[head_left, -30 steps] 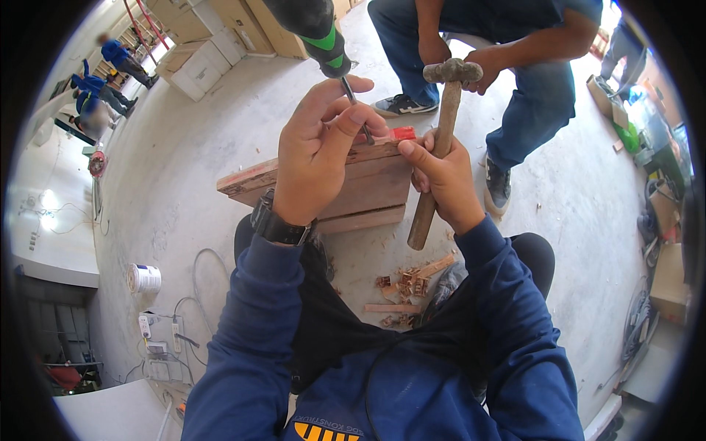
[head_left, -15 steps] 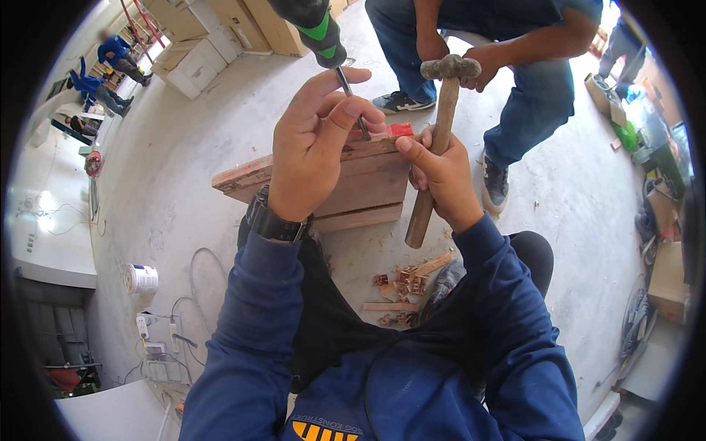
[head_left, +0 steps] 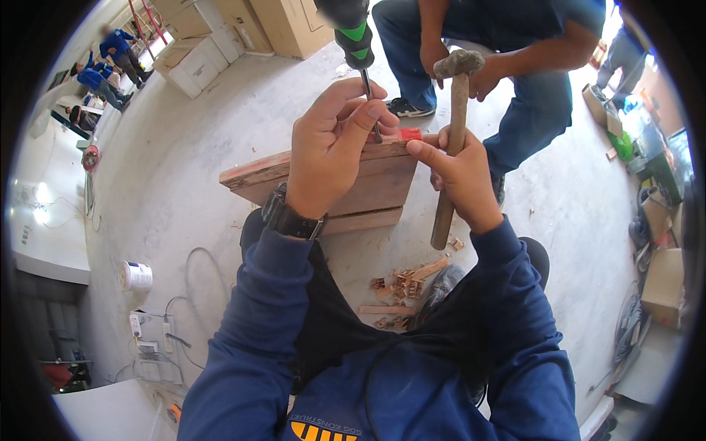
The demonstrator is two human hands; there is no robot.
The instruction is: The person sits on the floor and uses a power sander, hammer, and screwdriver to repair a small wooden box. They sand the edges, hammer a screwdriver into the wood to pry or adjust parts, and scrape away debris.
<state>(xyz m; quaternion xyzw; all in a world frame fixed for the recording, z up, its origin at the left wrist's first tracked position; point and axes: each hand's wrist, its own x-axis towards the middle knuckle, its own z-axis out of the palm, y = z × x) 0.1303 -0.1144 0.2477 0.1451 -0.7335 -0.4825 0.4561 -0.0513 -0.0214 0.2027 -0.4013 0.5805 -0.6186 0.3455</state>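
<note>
A chisel with a black and green handle stands nearly upright, its metal shaft running down to the wood. My left hand pinches that shaft between thumb and fingers. A ball-peen hammer with a wooden handle is held upright in my right hand, its head at the top. The right thumb reaches to the edge of the wooden workpiece, close to a small red piece on its top edge. The chisel tip meets the wood beside that red piece, partly behind the left fingers.
A co-worker in jeans sits opposite, hands together. Wood chips and offcuts lie on the floor by my foot. A white bucket, power strips and cables are at left; cardboard boxes stand at the back.
Both hands, the chisel and the hammer sit slightly further right in the view. The hammer head now looks more tilted. My hold on both tools stays the same.
</note>
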